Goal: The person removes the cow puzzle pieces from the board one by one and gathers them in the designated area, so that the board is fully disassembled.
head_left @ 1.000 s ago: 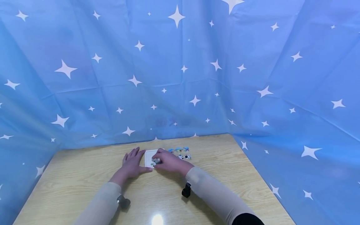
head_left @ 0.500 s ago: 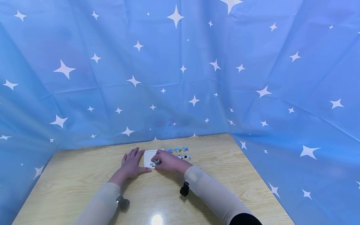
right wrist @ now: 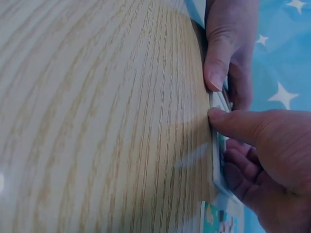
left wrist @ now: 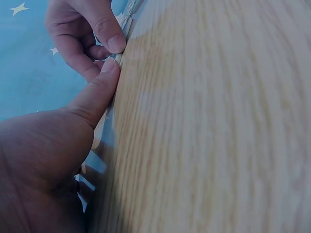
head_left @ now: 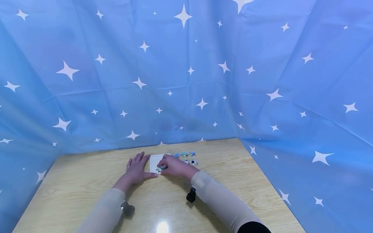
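A small white square puzzle tray (head_left: 155, 159) lies near the table's far side, with a few green and white jigsaw pieces (head_left: 158, 170) along its near edge. My left hand (head_left: 137, 170) rests at the tray's left side, fingers extended, its thumb (left wrist: 99, 87) against the near edge. Over the tray's lower right is my right hand (head_left: 175, 167), fingers curled down to a jigsaw piece that they partly hide. In the right wrist view its thumb (right wrist: 238, 124) touches the tray's near edge, close to the left thumb.
Several loose jigsaw pieces (head_left: 185, 155) lie in rows right of the tray, partly behind the right hand. The wood-grain table (head_left: 163, 200) ends at a blue star-patterned curtain (head_left: 175, 81) behind and at the right.
The jigsaw piece under my right fingers was tilted up and pale a second ago; now it lies flatter in the tray, its green side showing. My left hand stays in place.
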Demonstrator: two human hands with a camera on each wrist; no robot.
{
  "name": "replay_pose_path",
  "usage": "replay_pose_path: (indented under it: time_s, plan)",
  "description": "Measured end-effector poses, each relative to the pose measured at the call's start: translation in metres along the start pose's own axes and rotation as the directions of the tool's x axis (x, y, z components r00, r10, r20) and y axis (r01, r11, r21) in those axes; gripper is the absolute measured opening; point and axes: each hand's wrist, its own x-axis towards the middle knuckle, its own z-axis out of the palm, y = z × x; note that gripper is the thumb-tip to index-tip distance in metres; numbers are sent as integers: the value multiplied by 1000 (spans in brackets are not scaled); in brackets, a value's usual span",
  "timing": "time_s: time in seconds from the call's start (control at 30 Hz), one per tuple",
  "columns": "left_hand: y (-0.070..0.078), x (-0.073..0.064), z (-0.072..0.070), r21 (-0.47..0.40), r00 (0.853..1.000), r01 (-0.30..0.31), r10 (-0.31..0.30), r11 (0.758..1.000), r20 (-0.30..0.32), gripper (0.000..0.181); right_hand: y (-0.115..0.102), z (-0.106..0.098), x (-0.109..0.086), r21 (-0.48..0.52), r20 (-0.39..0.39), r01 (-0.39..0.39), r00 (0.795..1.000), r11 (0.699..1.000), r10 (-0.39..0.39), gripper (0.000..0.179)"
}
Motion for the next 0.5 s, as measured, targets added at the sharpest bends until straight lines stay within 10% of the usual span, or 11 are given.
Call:
replay_pose_path:
  time_s: [0.5]
  plan:
    - [3, 0, -2, 32, 1000, 15, -15, 999, 15, 112, 0, 3, 0, 3, -42, 22, 999, 1000, -22, 30]
